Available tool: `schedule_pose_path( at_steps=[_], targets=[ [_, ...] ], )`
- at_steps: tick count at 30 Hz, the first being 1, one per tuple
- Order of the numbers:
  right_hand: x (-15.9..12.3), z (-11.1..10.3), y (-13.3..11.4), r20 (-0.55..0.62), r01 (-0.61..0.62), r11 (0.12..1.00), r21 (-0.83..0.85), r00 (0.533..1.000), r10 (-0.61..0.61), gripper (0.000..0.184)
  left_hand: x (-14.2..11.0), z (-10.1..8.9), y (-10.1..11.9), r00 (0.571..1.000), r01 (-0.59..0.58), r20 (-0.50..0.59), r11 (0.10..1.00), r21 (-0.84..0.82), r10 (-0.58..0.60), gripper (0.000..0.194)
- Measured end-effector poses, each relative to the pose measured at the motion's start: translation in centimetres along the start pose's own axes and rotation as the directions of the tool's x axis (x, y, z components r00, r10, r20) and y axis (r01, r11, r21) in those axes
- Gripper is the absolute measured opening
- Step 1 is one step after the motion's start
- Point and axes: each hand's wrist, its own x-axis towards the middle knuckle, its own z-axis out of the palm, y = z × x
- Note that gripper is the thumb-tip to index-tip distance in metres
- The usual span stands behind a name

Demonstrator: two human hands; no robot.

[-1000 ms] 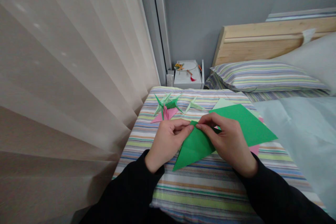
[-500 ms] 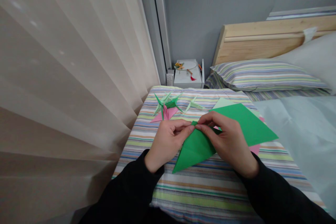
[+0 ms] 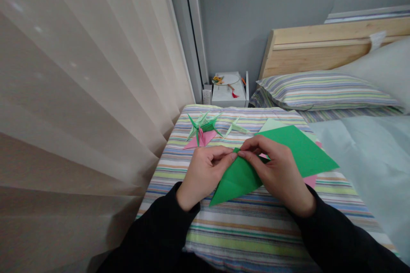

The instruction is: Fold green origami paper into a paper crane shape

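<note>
A folded green paper triangle (image 3: pixel 235 181) lies on a striped cushion (image 3: pixel 243 226) in front of me. My left hand (image 3: pixel 205 172) pinches its top corner from the left, fingers closed. Meeting it at that same corner, my right hand (image 3: pixel 277 175) also pinches the paper with its fingertips while its palm rests over the sheet. Under my right hand a flat green sheet (image 3: pixel 301 149) spreads out to the right, on top of pink and pale green sheets.
Several folded paper cranes (image 3: pixel 205 126), green and pink, sit at the cushion's far edge. A beige curtain (image 3: pixel 80 94) hangs along the left. Behind are a white bedside box (image 3: pixel 229 89), a striped pillow (image 3: pixel 320 91), a wooden headboard (image 3: pixel 336 47) and a pale blue blanket (image 3: pixel 368 158).
Almost nothing has moved. Both hands stay pinched at the top corner of the green triangle, with only a slight shift of the paper's lower tip.
</note>
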Motion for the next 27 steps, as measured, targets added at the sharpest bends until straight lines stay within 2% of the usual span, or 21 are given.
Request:
schedule_pose_path(
  at_steps=[27],
  targets=[
    [-0.07,0.04,-0.2,0.027,-0.025,1.0,0.012,0.999,0.025,0.01,-0.17,0.12,0.01,0.999,-0.001,-0.032,0.995,0.098,0.004,0.02]
  ],
)
